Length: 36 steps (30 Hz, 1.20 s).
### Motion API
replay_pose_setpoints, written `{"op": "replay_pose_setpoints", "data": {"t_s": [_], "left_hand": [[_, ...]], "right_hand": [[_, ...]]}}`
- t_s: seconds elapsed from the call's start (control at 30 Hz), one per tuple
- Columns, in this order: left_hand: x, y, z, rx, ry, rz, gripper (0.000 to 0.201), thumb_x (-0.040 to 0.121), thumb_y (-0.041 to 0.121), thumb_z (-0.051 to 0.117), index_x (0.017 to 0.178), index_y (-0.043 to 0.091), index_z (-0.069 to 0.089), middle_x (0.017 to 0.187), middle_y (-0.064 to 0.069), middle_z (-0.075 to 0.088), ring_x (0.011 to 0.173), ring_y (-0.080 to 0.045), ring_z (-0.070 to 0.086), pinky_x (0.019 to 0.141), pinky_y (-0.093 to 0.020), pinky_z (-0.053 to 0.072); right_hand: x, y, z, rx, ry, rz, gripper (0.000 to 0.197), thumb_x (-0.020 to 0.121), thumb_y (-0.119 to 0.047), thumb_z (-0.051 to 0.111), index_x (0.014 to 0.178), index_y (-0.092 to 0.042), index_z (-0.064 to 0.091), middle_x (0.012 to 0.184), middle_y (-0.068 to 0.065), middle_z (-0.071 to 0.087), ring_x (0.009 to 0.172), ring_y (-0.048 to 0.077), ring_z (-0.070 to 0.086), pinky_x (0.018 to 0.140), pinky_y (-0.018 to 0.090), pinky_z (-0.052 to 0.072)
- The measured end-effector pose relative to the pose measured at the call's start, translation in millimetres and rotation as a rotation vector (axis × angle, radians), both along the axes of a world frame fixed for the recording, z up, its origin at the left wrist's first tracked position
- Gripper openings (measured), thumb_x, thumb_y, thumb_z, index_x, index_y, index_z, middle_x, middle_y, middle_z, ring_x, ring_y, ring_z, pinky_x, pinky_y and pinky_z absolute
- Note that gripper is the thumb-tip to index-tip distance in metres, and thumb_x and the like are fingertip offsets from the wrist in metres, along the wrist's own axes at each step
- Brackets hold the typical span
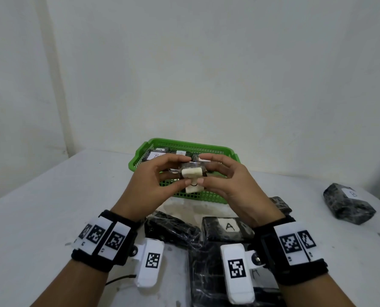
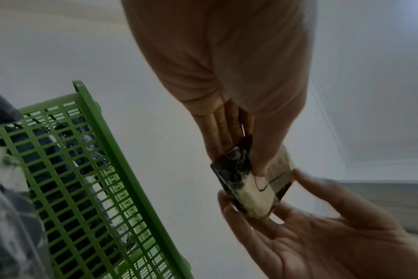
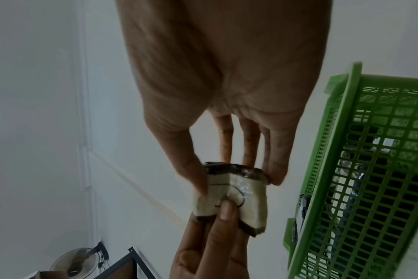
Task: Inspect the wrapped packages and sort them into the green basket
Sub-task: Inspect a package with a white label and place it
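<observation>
Both hands hold one small dark wrapped package [image 1: 192,172] with a white label in the air, just in front of the green basket [image 1: 206,196]. My left hand [image 1: 162,176] pinches its left end between thumb and fingers. My right hand [image 1: 217,176] pinches the right end. In the left wrist view the package [image 2: 248,190] shows its pale label with a pen mark. The right wrist view shows the package [image 3: 232,196] gripped by thumb and fingers, near the basket [image 3: 360,169]. The basket holds other labelled packages [image 1: 155,155].
Several dark wrapped packages lie on the white table near my wrists, one labelled A [image 1: 227,228]. Another package [image 1: 348,203] sits alone at the right. The basket [image 2: 88,169] stands against the wall side of the table [image 1: 40,207].
</observation>
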<state>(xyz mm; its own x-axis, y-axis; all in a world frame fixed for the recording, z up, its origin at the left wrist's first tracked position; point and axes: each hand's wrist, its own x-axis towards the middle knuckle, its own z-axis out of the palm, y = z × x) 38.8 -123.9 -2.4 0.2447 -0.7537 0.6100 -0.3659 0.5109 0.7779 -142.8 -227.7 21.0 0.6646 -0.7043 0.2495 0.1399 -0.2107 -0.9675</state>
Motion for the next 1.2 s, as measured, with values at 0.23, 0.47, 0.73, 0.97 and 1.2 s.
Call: {"op": "replay_pose_setpoints", "data": {"t_s": [0.23, 0.47, 0.73, 0.97, 1.2], "left_hand": [[-0.8, 3.1, 2.2, -0.072, -0.122, -0.007, 0.045, 0.076, -0.004, 0.085, 0.115, 0.014, 0.073, 0.114, 0.004, 0.075, 0.111, -0.02, 0.072, 0.095, -0.035, 0.059], [4.6, 1.8, 1.4, -0.078, -0.135, 0.034, 0.044, 0.076, -0.005, 0.084, 0.114, 0.014, 0.074, 0.113, 0.004, 0.075, 0.112, -0.02, 0.072, 0.098, -0.038, 0.059], [1.3, 1.9, 2.4, -0.087, -0.197, 0.051, 0.044, 0.076, -0.005, 0.085, 0.113, 0.017, 0.075, 0.111, 0.008, 0.076, 0.111, -0.018, 0.072, 0.096, -0.035, 0.059], [1.4, 4.1, 3.6, 0.013, -0.135, 0.11, 0.039, 0.077, 0.007, 0.087, 0.112, 0.022, 0.077, 0.105, 0.008, 0.078, 0.1, -0.013, 0.075, 0.088, -0.035, 0.062], [2.9, -2.0, 2.6, 0.142, -0.017, 0.099, 0.059, 0.076, 0.021, 0.09, 0.13, 0.03, 0.067, 0.115, 0.007, 0.075, 0.108, -0.009, 0.072, 0.096, -0.036, 0.059]], "right_hand": [[9.1, 5.8, 0.0, 0.076, 0.056, -0.015, 0.021, 0.085, -0.017, 0.085, 0.103, -0.01, 0.078, 0.105, 0.015, 0.08, 0.104, 0.033, 0.076, 0.098, 0.05, 0.06], [3.0, 3.4, 3.3, 0.17, 0.063, 0.068, 0.027, 0.092, -0.014, 0.075, 0.114, 0.003, 0.072, 0.111, 0.021, 0.078, 0.099, 0.032, 0.076, 0.09, 0.037, 0.061], [9.4, 4.0, 5.0, 0.139, 0.092, 0.024, 0.025, 0.087, -0.013, 0.081, 0.109, -0.002, 0.076, 0.106, 0.019, 0.079, 0.094, 0.028, 0.077, 0.083, 0.035, 0.063], [4.2, 1.4, 6.9, -0.039, 0.18, 0.002, 0.046, 0.078, -0.035, 0.09, 0.12, -0.027, 0.074, 0.12, 0.001, 0.075, 0.111, 0.017, 0.074, 0.097, 0.038, 0.06], [7.6, -1.1, 5.9, -0.094, 0.068, -0.126, 0.02, 0.084, -0.014, 0.086, 0.103, -0.01, 0.079, 0.103, 0.011, 0.079, 0.1, 0.027, 0.077, 0.088, 0.04, 0.064]]}}
